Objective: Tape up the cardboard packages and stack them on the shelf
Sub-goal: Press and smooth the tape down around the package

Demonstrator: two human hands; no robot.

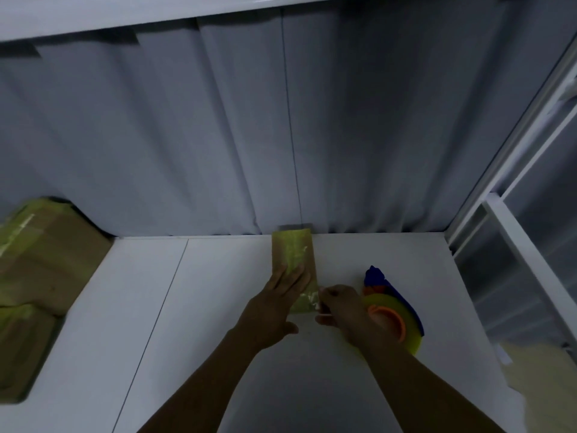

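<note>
On the near part of the white table (218, 354), two bare forearms, reaching away toward the far side. Presses with the left hand (274, 307) flat on the near end of a small cardboard package (279, 254), fingers straight and close together, thumb stretched out to the near right. Pinches with the right hand (340, 310), fingers curled, the tape strip (304, 303) at the near right corner of the same package. Just right of that hand, touching it and partly hidden behind the wrist, a tape dispenser (393, 310): blue body, orange core, yellow-green roll. Cannot tell if the right hand holds it too. The small package in the middle of the table, lengthwise from near to far, with yellow-green tape along its top and its far end close to the grey curtain (218, 135). At the left edge, well apart, a pile of bigger taped cardboard packages (46, 260). On the right, a white metal frame (512, 229). Farthest, above the curtain, a white shelf board (93, 17).
</note>
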